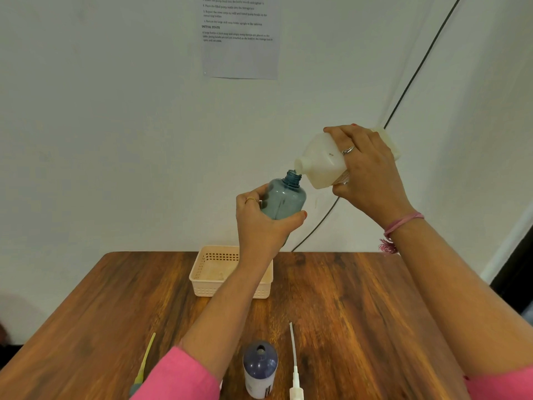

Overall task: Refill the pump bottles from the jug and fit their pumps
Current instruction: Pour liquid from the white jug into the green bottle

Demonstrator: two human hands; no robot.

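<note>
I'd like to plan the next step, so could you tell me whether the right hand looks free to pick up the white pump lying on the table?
Probably not yet: the right hand grips the tilted jug over the blue bottle. The white pump itself lies uncovered.

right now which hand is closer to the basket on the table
Left. The left hand, gripping the blue bottle, is just above the basket; the right hand holds the tilted jug higher, off to the right.
</note>
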